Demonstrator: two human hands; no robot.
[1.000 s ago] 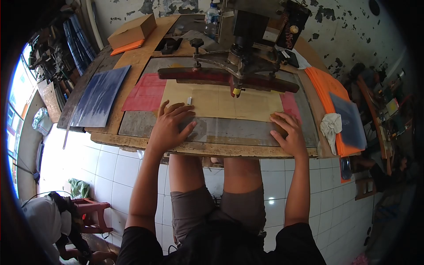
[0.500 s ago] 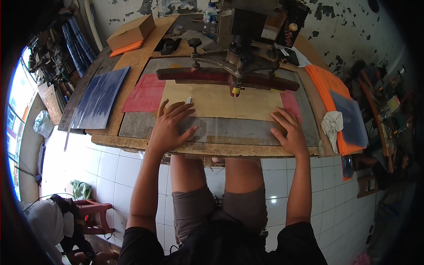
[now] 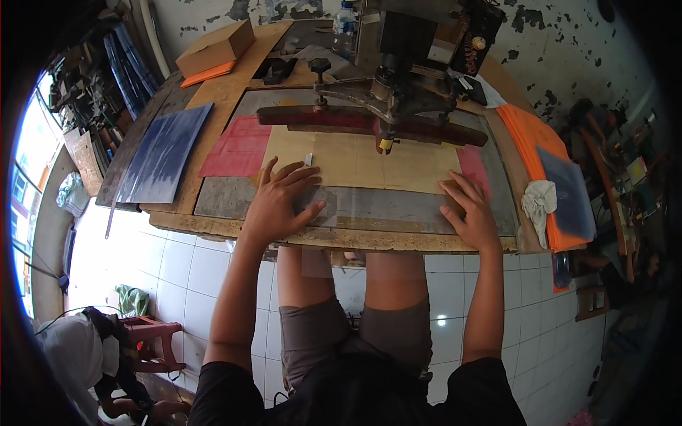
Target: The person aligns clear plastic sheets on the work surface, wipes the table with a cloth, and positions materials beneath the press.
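My left hand (image 3: pixel 280 204) lies with fingers spread at the front left of a tan sheet (image 3: pixel 369 165) on the grey bed (image 3: pixel 383 201). Near its fingertips is a small white piece (image 3: pixel 308 160). My right hand (image 3: pixel 470 213) rests at the sheet's front right corner, fingers stretched out. Pink material (image 3: pixel 234 145) shows on both sides of the tan sheet. Clear plastic film seems to lie under my hands and over the table's front edge; its outline is hard to make out. Above the tan sheet's back part hangs the press's dark red bar (image 3: pixel 327 119).
A blue clear-film stack (image 3: pixel 167 156) lies on the left. Orange sheets (image 3: pixel 529 142), more clear film (image 3: pixel 565 184) and a white rag (image 3: pixel 538 206) are on the right. A cardboard box (image 3: pixel 215 48) and a bottle (image 3: pixel 344 30) stand behind. Another person (image 3: pixel 78 362) is at lower left.
The whole view has shifted slightly to the right. Both hands keep nearly the same places on the sheet, and the press bar has not visibly moved.
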